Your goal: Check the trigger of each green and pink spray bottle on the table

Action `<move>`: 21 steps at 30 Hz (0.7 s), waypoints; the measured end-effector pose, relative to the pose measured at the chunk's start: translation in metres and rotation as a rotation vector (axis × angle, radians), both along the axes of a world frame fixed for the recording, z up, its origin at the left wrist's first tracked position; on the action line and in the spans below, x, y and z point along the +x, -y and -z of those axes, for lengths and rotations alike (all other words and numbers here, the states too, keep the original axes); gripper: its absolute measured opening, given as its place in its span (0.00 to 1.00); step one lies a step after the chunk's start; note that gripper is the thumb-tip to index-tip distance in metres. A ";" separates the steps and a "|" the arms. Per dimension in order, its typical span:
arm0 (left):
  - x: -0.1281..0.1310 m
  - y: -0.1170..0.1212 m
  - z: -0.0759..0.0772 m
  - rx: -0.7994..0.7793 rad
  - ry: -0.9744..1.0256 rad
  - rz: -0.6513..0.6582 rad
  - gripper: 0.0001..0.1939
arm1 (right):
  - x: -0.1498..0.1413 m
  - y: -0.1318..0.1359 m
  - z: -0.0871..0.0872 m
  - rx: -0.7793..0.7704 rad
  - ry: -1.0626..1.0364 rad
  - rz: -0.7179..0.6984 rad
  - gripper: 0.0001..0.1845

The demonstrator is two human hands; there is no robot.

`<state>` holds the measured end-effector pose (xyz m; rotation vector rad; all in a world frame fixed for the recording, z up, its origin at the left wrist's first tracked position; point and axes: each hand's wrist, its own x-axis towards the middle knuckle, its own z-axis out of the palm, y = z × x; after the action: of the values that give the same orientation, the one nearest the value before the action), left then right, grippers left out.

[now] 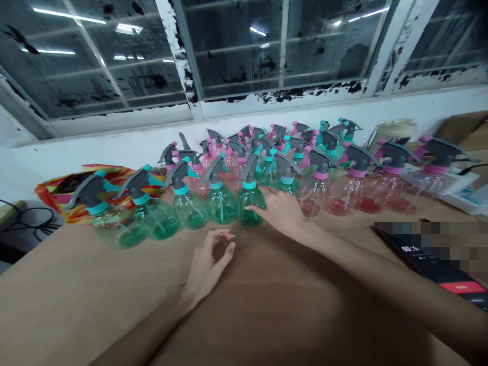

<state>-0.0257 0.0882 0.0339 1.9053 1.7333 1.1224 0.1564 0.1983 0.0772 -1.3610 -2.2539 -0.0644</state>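
Note:
Upright in the front row stands a clear spray bottle with green liquid, a teal collar and a grey trigger head [247,197]. My right hand [282,211] is closed on its right side, thumb across the front and the other fingers partly hidden behind. Just right of it, another green spray bottle [287,186] is partly covered by that hand. My left hand [208,262] hovers over the table in front of the row, fingers curved, thumb apart, nothing held. Nearest to it is a green spray bottle [221,206]; more green bottles [156,218] continue leftward.
Spray bottles with pink collars and red liquid [339,201] line the right side, with several more behind. A colourful bag [53,190] lies back left, near black cables [40,221]. A phone [430,264] rests on the wooden table [95,300] at right. Windows [282,51] rise behind.

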 end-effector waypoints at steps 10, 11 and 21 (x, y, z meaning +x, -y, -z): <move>-0.001 0.001 0.000 -0.029 0.003 0.022 0.09 | 0.047 0.020 -0.003 0.134 -0.174 0.018 0.24; -0.001 0.001 0.000 -0.026 0.005 0.023 0.09 | 0.054 0.022 -0.002 0.140 -0.190 0.032 0.22; 0.004 0.003 -0.006 -0.067 -0.011 0.057 0.09 | 0.072 0.016 0.011 0.088 -0.244 0.234 0.33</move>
<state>-0.0214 0.0849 0.0397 1.9116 1.6896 1.0226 0.2287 0.1828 0.0665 -1.4928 -1.8652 -0.0727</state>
